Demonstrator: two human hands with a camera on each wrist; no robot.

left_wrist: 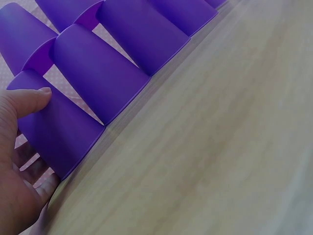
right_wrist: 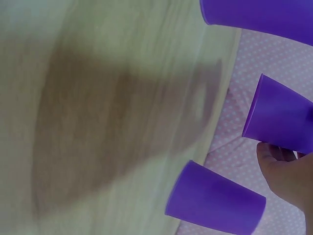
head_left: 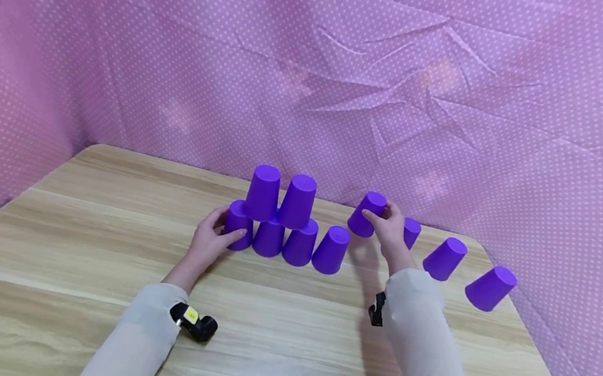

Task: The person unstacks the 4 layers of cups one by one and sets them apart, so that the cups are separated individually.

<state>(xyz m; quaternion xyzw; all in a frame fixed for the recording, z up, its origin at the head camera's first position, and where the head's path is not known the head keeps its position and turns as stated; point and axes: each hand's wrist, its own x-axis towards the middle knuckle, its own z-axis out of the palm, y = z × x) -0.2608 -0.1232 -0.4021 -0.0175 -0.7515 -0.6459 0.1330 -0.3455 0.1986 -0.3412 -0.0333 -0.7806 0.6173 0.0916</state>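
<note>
Upside-down purple cups form a stack, with a bottom row of several and two upper cups, a left one [head_left: 262,194] and a right one [head_left: 297,202], resting across it. My left hand [head_left: 207,240] holds the leftmost bottom cup [left_wrist: 61,129], its thumb in front and its fingers round the far side. Raised above the table, another purple cup [head_left: 366,214] is held upside down by my right hand [head_left: 391,229]. That held cup [right_wrist: 279,115] stays clear of the table edge in the right wrist view. Just left of it stands the bottom row's rightmost cup [head_left: 330,251].
Right of my right hand stand three more upside-down purple cups: one [head_left: 412,230] partly behind the hand, a middle one [head_left: 445,259] and an outer one [head_left: 490,288]. The wooden table [head_left: 265,351] meets a pink dotted cloth [head_left: 210,57] at the back and sides.
</note>
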